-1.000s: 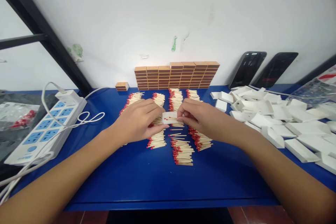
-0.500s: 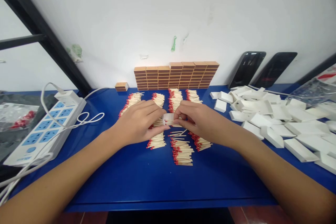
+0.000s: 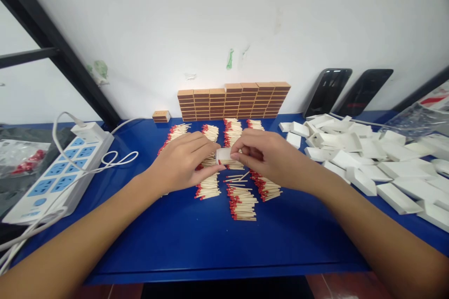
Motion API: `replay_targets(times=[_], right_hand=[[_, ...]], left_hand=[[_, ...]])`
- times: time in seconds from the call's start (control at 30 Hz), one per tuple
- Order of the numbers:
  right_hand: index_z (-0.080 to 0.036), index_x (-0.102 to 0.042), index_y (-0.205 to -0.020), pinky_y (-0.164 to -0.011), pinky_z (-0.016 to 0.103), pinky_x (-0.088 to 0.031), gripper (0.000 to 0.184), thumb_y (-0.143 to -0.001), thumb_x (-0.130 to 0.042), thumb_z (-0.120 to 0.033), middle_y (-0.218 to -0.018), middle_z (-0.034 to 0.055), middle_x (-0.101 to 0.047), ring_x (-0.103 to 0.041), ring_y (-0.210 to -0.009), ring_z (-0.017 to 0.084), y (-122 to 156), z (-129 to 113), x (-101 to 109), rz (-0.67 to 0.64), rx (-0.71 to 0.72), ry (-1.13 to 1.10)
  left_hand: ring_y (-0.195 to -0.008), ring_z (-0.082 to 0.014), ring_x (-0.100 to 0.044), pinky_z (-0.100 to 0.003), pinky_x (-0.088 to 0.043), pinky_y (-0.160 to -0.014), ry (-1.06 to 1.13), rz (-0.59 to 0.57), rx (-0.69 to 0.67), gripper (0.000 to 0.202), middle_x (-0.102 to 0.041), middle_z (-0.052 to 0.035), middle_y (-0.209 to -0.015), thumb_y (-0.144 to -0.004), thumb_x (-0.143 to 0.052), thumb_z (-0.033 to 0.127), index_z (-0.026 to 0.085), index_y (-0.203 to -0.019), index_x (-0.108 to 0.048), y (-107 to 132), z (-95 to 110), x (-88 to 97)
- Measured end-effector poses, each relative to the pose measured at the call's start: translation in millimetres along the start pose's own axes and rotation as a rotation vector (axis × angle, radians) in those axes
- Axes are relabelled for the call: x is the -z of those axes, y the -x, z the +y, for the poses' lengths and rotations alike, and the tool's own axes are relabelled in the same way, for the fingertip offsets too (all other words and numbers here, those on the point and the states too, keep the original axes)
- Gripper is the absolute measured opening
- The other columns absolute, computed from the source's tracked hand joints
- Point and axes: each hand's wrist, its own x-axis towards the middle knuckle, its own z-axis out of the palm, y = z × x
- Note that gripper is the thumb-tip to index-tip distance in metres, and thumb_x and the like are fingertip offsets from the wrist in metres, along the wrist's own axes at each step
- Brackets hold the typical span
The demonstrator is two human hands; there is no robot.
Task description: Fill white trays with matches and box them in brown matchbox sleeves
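My left hand (image 3: pixel 182 161) pinches a small white matchbox tray (image 3: pixel 223 154) above the blue table (image 3: pixel 196 238). My right hand (image 3: pixel 266 156) is closed on the tray's right end, its fingers curled over red-tipped matches in it. Under both hands lie several rows of loose red-tipped matches (image 3: pixel 241 201). A few stray matches (image 3: pixel 236 178) lie crosswise just below the tray.
A wall of stacked brown matchboxes (image 3: pixel 233 100) stands against the back wall, one single box (image 3: pixel 161 116) to its left. A heap of white empty trays (image 3: pixel 365 154) covers the right side. A white power strip (image 3: pixel 59 168) with cables lies at the left. Two dark phones (image 3: pixel 329 91) lean on the wall.
My right hand has slid left and up over the tray, covering more of it. The left hand has stayed nearly still.
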Motion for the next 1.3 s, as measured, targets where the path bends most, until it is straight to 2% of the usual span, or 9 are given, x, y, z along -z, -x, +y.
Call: replay_targets(times=[0.1,0.2,0.27,0.33,0.47,0.73,0.97,1.17,1.3], right_hand=[[-0.022,-0.068,-0.091,-0.064,0.030,-0.039,0.016,-0.101,-0.058,-0.030,-0.076,0.0008,-0.063,-0.054,-0.069,0.016,1.0,4.0,11.3,-0.005,-0.016,0.057],[-0.022,-0.071,-0.090,-0.067,0.030,-0.041,0.010,-0.095,-0.064,-0.028,-0.082,0.0020,-0.066,-0.058,-0.075,0.017,2.4,8.3,18.7,-0.152,-0.054,0.111],[-0.023,-0.073,-0.093,-0.072,0.031,-0.044,0.006,-0.091,-0.067,-0.023,-0.093,0.0034,-0.070,-0.061,-0.083,0.018,3.9,9.8,19.4,-0.267,-0.070,0.098],[-0.023,-0.074,-0.095,-0.073,0.031,-0.047,0.011,-0.088,-0.067,-0.017,-0.100,0.0041,-0.071,-0.063,-0.086,0.018,5.3,10.0,17.4,-0.352,-0.102,0.067],[-0.022,-0.071,-0.086,-0.069,0.031,-0.048,0.011,-0.087,-0.064,-0.013,-0.098,0.0042,-0.070,-0.063,-0.080,0.018,6.8,8.6,10.7,-0.420,-0.149,0.062],[-0.022,-0.065,-0.088,-0.068,0.030,-0.045,0.009,-0.094,-0.059,-0.019,-0.098,0.0042,-0.069,-0.062,-0.079,0.018,8.9,9.7,6.4,-0.427,-0.161,0.082],[-0.023,-0.063,-0.093,-0.067,0.031,-0.043,0.022,-0.105,-0.052,-0.038,-0.090,0.0032,-0.070,-0.060,-0.078,0.017,5.0,2.5,8.7,-0.244,-0.155,-0.019],[-0.023,-0.071,-0.111,-0.067,0.030,-0.044,0.021,-0.100,-0.054,-0.023,-0.085,0.0008,-0.071,-0.059,-0.072,0.015,4.8,-1.4,9.3,-0.265,-0.068,-0.091],[-0.023,-0.074,-0.108,-0.059,0.028,-0.043,0.018,-0.098,-0.059,-0.026,-0.076,-0.0016,-0.069,-0.057,-0.064,0.014,2.7,-1.7,8.2,-0.267,-0.140,-0.161]], left_hand=[[-0.090,-0.0243,-0.071,-0.039,-0.060,-0.083,-0.042,0.014,-0.002,0.033,-0.076,-0.0111,-0.098,-0.100,-0.066,0.041,0.013,-0.116,-0.067,1.3,-5.7,0.5],[-0.090,-0.0251,-0.072,-0.040,-0.060,-0.083,-0.092,0.018,0.007,0.033,-0.076,-0.0113,-0.097,-0.100,-0.066,0.041,0.012,-0.115,-0.067,2.4,-11.5,1.6],[-0.091,-0.0251,-0.072,-0.040,-0.060,-0.084,-0.111,0.010,0.013,0.033,-0.076,-0.0110,-0.096,-0.100,-0.065,0.042,0.012,-0.114,-0.067,2.5,-13.5,2.3],[-0.090,-0.0247,-0.072,-0.040,-0.060,-0.084,-0.119,0.000,0.016,0.032,-0.076,-0.0108,-0.096,-0.101,-0.064,0.042,0.013,-0.113,-0.067,2.3,-13.6,2.7],[-0.091,-0.0248,-0.072,-0.040,-0.060,-0.083,-0.115,-0.007,0.011,0.033,-0.076,-0.0110,-0.096,-0.101,-0.064,0.042,0.012,-0.113,-0.067,2.0,-11.9,2.8],[-0.089,-0.0254,-0.071,-0.040,-0.060,-0.080,-0.113,0.004,-0.003,0.033,-0.075,-0.0113,-0.095,-0.100,-0.065,0.041,0.011,-0.113,-0.067,2.4,-13.2,1.7],[-0.090,-0.0252,-0.071,-0.041,-0.060,-0.082,-0.111,0.002,0.003,0.033,-0.075,-0.0110,-0.095,-0.100,-0.065,0.042,0.011,-0.113,-0.068,2.8,-14.8,2.4],[-0.091,-0.0260,-0.071,-0.041,-0.060,-0.085,-0.128,-0.005,0.008,0.035,-0.075,-0.0109,-0.097,-0.100,-0.066,0.042,0.010,-0.115,-0.068,3.5,-16.3,3.2],[-0.089,-0.0255,-0.071,-0.040,-0.059,-0.083,-0.136,0.004,0.006,0.035,-0.075,-0.0103,-0.094,-0.100,-0.065,0.043,0.011,-0.112,-0.068,4.0,-17.5,2.8]])
